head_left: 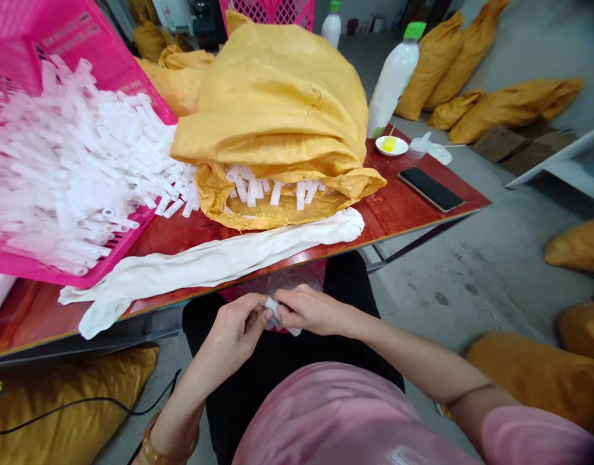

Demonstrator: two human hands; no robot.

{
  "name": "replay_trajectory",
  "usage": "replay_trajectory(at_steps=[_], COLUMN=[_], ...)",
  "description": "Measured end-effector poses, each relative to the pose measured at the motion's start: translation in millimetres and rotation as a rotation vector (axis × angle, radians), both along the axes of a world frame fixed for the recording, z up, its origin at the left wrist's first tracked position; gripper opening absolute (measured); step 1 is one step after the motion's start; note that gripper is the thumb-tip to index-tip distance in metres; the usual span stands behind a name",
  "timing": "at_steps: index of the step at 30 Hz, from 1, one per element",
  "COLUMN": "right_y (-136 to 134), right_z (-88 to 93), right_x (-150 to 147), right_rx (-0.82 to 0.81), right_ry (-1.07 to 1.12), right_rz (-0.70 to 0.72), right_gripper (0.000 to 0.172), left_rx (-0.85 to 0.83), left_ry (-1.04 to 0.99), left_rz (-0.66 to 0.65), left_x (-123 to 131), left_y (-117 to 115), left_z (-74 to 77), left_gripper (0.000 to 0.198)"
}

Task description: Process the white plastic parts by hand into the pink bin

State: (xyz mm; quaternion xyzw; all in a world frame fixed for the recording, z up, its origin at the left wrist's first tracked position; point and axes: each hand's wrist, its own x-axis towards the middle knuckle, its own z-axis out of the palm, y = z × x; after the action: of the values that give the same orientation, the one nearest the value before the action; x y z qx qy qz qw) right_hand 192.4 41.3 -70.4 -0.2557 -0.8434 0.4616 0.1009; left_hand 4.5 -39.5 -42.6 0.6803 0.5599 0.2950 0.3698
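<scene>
Over my lap, my left hand (243,321) and my right hand (299,309) meet with fingers closed around small white plastic tubes (273,309). One tube end pokes out below the right fingers; how many pieces I hold is partly hidden. Under the table edge, between my knees, more white pieces show in a pink container (297,278). On the table above, a yellow woven sack (282,97) lies with its mouth toward me and white tubes inside. To its left a tilted pink basket (127,248) spills a heap of similar white tubes (93,161).
White cloth sleeves (219,258) lie along the red table's (398,210) front edge. At right are a phone (430,188), a small dish (392,146) and a white bottle with a green cap (393,77). Yellow sacks (534,368) lie on the floor around.
</scene>
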Motion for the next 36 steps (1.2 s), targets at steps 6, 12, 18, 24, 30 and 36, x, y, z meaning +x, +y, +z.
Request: replay_trajectory(at_steps=[6,12,18,24,30,36], right_y=[-13.8,-14.4,-6.1,31.6,131.2,174.4], right_z=[-25.5,-27.1,-49.9,-11.7,49.2,44.6], right_x=[5.1,16.4,21.7,30.6,15.3,-26.4], right_rx=[-0.46,-0.231,0.113,0.194,0.57,0.661], right_ry=[0.182,0.155,-0.196,-0.177,-0.351,-0.595], right_rz=[-0.156,-0.112,-0.151,-0.09,-0.544,-0.73], right_gripper=[0.026,0.001,0.024,0.021,0.03,0.038], left_rx=[-0.009,0.018,0.11,0.208,0.163,0.165], left_ry=[-0.008,-0.006,0.357,0.721,0.801,0.732], left_rz=[-0.038,-0.063,0.16,0.659,0.608,0.58], left_x=[-7.0,3.2,-75.2,-155.5,-165.4,-175.3], left_y=[1.2,0.0,82.5,200.7,183.5,151.6], left_z=[-10.7,-15.7,7.5,-2.1,-18.6,-14.3], left_gripper=[0.019,0.015,0.025,0.039,0.029,0.019])
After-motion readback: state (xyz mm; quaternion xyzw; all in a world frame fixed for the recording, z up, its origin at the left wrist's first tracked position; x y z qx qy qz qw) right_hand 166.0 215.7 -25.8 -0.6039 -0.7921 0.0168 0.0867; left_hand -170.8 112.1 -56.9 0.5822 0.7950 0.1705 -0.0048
